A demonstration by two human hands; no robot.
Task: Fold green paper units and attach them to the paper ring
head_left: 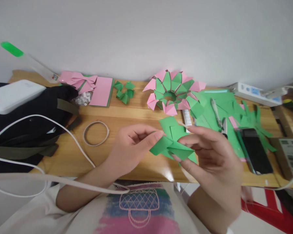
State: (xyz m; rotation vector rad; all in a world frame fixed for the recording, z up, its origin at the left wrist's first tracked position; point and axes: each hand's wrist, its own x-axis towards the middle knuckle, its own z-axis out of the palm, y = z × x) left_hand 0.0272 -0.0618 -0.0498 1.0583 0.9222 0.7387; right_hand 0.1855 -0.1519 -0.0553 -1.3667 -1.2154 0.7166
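Observation:
Between my two hands, above the table's front part, is a folded green paper piece point(182, 150) with several flaps. My left hand point(139, 146) pinches its left flap between thumb and fingers. On the other side, my right hand point(210, 159) grips the right-hand fold, thumb below and fingers above. More flat green paper point(169, 125) shows just behind the held piece; whether it is joined to it I cannot tell. Farther back stands a ring of pink and green folded paper units point(172, 89). A small ring of green folded pieces point(125, 92) lies left of it.
Pink paper sheets point(102, 91) lie at the back left, near a black bag point(26, 130) with a white power bank point(14, 96). A tape roll point(96, 133) is left of my hands. On the right are green paper scraps point(224, 104), a phone point(255, 151) and a power strip point(256, 94).

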